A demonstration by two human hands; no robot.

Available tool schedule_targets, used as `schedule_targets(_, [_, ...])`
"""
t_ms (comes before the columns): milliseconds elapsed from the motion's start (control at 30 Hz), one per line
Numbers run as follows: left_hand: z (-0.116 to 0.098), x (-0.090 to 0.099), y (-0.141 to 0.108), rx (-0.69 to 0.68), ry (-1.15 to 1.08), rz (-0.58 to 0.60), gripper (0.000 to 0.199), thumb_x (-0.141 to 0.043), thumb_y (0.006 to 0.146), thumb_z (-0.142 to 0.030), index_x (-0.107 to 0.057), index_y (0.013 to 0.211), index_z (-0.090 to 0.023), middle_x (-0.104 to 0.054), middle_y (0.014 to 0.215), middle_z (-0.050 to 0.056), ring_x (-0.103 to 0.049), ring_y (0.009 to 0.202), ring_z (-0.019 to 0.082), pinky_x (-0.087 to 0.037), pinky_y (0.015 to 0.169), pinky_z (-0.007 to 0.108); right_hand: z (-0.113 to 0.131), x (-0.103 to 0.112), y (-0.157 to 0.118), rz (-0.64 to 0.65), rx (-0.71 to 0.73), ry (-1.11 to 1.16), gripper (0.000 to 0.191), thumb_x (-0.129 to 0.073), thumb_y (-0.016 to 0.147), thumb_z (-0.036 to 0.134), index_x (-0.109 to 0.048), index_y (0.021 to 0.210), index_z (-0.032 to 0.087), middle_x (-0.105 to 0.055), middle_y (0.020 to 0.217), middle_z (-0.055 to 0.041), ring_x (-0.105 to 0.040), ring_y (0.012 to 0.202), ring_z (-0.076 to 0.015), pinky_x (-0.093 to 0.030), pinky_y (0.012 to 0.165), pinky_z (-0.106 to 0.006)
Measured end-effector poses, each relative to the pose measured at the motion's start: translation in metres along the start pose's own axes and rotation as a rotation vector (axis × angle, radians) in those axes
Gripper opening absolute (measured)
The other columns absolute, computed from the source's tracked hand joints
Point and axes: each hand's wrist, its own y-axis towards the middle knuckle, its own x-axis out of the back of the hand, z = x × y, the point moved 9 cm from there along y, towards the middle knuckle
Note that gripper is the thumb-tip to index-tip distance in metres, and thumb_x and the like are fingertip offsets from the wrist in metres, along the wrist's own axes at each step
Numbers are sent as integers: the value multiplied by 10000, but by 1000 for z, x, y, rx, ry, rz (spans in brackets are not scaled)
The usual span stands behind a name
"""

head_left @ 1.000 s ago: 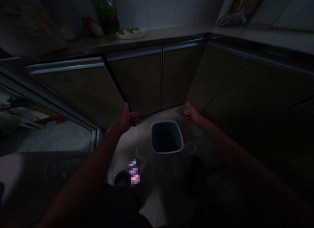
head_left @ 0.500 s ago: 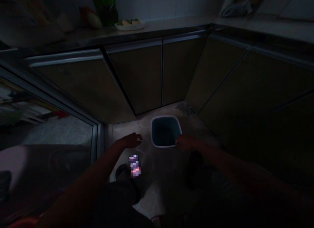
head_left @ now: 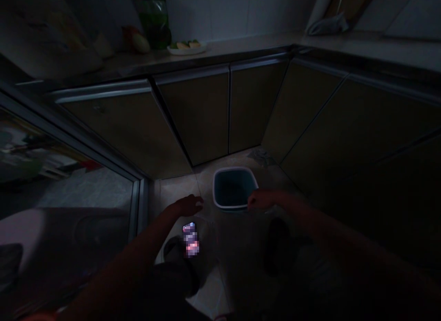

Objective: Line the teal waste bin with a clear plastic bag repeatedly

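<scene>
A teal bin with a pale rim (head_left: 217, 204) stands on the tiled floor near the cabinet corner, its inside dark. My right hand (head_left: 261, 199) is closed on the bin's right front rim. To the left of the bin, my left hand (head_left: 190, 205) hangs in the air, fingers curled, apart from the bin; the dim light hides whether anything is between its fingers. Below it a lit phone-like screen (head_left: 191, 240), blurred into blocks, shows beside my left foot.
Cabinets (head_left: 196, 118) line the back and right under a counter (head_left: 227, 44). On the counter are a plate of food (head_left: 188, 48), a green bottle (head_left: 155, 24) and a cloth (head_left: 329, 24). A glass sliding door frame (head_left: 138, 201) stands at left.
The view has shifted a little, so the counter and cabinets sit lower in the picture. My right hand stays on the bin's rim, and the bin looks slightly tilted. My left hand keeps a similar pose.
</scene>
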Motion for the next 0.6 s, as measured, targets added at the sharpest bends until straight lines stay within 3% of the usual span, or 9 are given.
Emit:
schedule_targets(133, [-5,-8,2,-2,-67,40,553,-536,1002,-476,-683,1474,-228,-706,1451,169,-731,1201,300,-543,1015,369,9,54,-16,-35,96,223,247,-672,909,283,-864,1014,169,-834,1063,-74,-734,967,-196,-533,793,-247])
schedule_targets(233, [-6,-7,2,-12,-73,-3,541,-557,989,-478,-694,1454,-236,-714,1456,147,-701,1269,304,-522,1065,372,7,102,-24,-170,92,362,289,-682,920,386,-852,1055,196,-817,1081,-73,-697,858,-170,-488,648,-231])
schedule_targets(333, [-5,-6,0,-13,-82,-34,517,-580,977,-473,-720,1412,-231,-717,1459,144,-686,1305,315,-501,1109,388,-1,142,-25,-394,35,411,329,-639,970,412,-838,1117,195,-799,1067,-80,-636,715,-140,-469,582,-245])
schedule_targets(400, [-3,-8,-2,0,-102,-27,510,-582,975,-471,-726,1401,-231,-713,1471,142,-693,1298,315,-508,1100,390,-4,167,-24,-595,23,379,333,-597,1009,371,-827,1165,188,-792,1087,-92,-675,784,-164,-545,677,-283])
schedule_targets(467, [-2,-11,-2,6,-142,-16,500,-588,967,-472,-734,1384,-238,-716,1473,130,-690,1310,312,-521,1079,383,-3,186,-25,-782,40,293,334,-571,1024,297,-810,1237,199,-779,1186,-105,-722,992,-212,-599,876,-350])
schedule_targets(600, [-6,-13,0,-21,-240,-21,519,-632,928,-546,-759,1333,-247,-766,1389,116,-706,1277,308,-555,1021,368,-4,203,-23,-1003,18,56,495,-612,1003,227,-691,1492,231,-617,1533,-137,-566,1452,-277,-458,1235,-465])
